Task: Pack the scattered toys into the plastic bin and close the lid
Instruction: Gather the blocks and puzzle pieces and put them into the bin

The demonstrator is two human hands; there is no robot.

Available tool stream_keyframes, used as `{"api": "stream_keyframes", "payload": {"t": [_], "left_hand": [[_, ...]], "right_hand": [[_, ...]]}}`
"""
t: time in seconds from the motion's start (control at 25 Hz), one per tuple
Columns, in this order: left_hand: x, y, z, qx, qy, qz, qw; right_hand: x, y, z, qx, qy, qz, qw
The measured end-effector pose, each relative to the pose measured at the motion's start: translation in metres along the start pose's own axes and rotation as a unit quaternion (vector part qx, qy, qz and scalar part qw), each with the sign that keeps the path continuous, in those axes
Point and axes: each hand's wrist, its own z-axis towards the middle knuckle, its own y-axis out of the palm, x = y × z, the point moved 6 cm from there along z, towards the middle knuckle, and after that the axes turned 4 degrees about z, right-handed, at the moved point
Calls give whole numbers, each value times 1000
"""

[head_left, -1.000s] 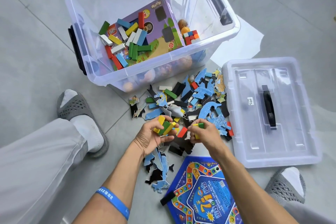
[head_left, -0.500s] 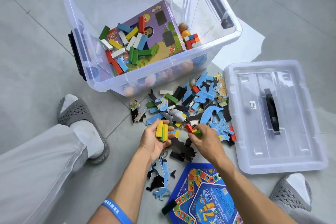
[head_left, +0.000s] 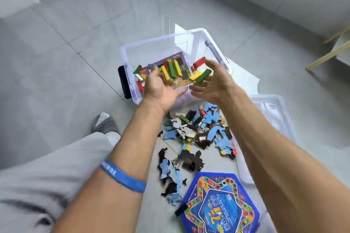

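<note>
**Blocks leaving open hands above the bin**

Both hands at centre frame, spread wide, gripping nothing. Left hand palm up, fingers splayed; right hand facing it, fingers straight. Between and just above them, coloured blocks in red, green and yellow, apparently loose in the air or sliding off the fingertips; contact with the skin not certain because of blur.

Directly beyond the hands, the plastic bin, open, upper centre of the frame, already holding a purple box and more blocks at its left side.

Judged step: release of a handful into the bin. To do well: hands kept over the opening until the last block is clear, release low and central, away from the near wall, to stop blocks bouncing out onto the floor.

Below the hands, at centre frame, a pile of puzzle pieces mixed with a few blocks, not yet packed. Lower right, a blue game board on the floor. Lid at right, partly hidden behind the right forearm, off the bin.

Judged progress: well short of complete; lid last.
</note>
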Motion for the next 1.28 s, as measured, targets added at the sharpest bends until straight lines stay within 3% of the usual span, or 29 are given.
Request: {"api": "stream_keyframes", "payload": {"t": [0.12,0.2,0.32,0.4,0.56,0.6,0.76,0.88,1.0,1.16,1.28], "left_hand": [[35,-14,-19,56,30,167,984],[12,-48,-30,89,49,227,969],[-74,-118,-42,150,-39,331,931],[-131,-162,-47,168,-111,454,868],[-187,-226,-62,170,-191,691,677],[-193,-239,-66,177,-206,713,646],[-226,-269,-84,187,-251,736,601],[-251,-271,-81,123,-174,819,533],[-256,-275,-71,117,-119,826,539],[-248,-272,-55,171,-54,769,613],[-226,-261,-32,234,-33,728,644]], "right_hand": [[-5,-29,-19,97,-71,-90,989],[37,-82,-32,155,-99,-162,969],[134,-190,-44,239,5,-218,946],[173,-244,-53,267,36,-282,921],[220,-270,-50,182,36,-492,850],[230,-266,-48,164,29,-515,841],[268,-224,-38,82,-1,-580,810],[293,-198,-34,23,-5,-603,797],[304,-195,-31,6,-7,-627,779],[301,-207,-26,36,2,-633,774],[289,-210,-21,59,-9,-619,783]]}}
